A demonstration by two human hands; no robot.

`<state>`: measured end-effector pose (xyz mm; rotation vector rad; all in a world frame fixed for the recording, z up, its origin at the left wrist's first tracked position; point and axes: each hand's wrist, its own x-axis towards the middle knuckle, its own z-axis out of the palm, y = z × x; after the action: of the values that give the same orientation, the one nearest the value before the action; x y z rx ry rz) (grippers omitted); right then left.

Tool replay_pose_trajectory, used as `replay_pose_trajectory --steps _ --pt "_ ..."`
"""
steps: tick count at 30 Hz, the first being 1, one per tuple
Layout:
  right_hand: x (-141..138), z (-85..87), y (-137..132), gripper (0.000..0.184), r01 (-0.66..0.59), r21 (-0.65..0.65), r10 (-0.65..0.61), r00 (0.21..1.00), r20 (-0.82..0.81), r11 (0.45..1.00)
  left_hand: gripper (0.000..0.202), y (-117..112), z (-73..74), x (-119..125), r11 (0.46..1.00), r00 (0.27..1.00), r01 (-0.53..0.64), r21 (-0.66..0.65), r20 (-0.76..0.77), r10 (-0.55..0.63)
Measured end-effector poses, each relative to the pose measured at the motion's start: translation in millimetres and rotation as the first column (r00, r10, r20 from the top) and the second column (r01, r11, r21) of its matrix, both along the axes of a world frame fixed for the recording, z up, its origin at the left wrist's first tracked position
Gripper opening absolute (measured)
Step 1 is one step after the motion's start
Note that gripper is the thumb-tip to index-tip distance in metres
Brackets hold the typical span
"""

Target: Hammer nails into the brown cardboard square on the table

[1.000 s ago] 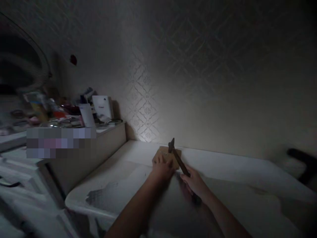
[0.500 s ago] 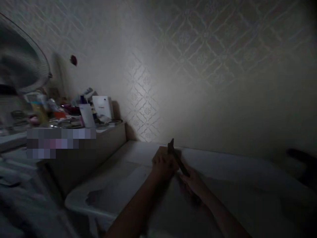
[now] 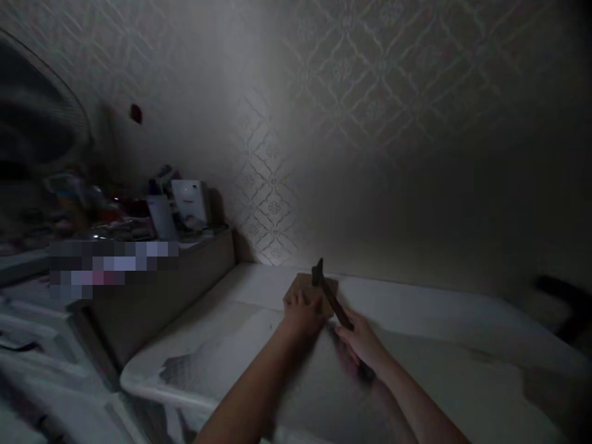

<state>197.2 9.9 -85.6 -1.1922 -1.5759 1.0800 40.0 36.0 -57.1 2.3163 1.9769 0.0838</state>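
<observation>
My right hand (image 3: pixel 363 338) is closed around the handle of a hammer (image 3: pixel 333 301), which slants up and to the left. Its dark head is over the far part of a small brown wooden board (image 3: pixel 301 283); whether it touches the board I cannot tell. My left hand (image 3: pixel 303 313) rests on the near left part of this board with its fingers spread. No nail can be made out in the dim light. Under the board is a white table (image 3: pixel 222 333).
A cabinet (image 3: pixel 185 277) at the left bears a white box (image 3: pixel 190 200), a pale bottle (image 3: pixel 163 217) and cluttered small items. A fan (image 3: pixel 46 98) stands at the upper left. Patterned wall (image 3: pixel 370 154) rises behind the table. A dark curved object (image 3: pixel 562 296) is at the right edge.
Both hands and the hammer are in nearly the same places. Light on the wall and cabinet clutter has dimmed, while the table, board and arms look brighter.
</observation>
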Motion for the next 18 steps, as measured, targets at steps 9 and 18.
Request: replay_pose_trajectory --steps 9,18 --pt "-0.1 3.6 -2.2 0.053 0.006 -0.068 -0.004 1.000 0.018 0.998 0.066 2.1 -3.9 -0.8 1.000 1.000 0.013 0.008 -0.008 -0.013" --pt "1.2 0.0 1.7 0.052 0.017 -0.087 -0.014 0.999 0.033 0.996 0.066 3.4 -3.3 -0.4 1.000 1.000 -0.003 -0.015 -0.009 0.003"
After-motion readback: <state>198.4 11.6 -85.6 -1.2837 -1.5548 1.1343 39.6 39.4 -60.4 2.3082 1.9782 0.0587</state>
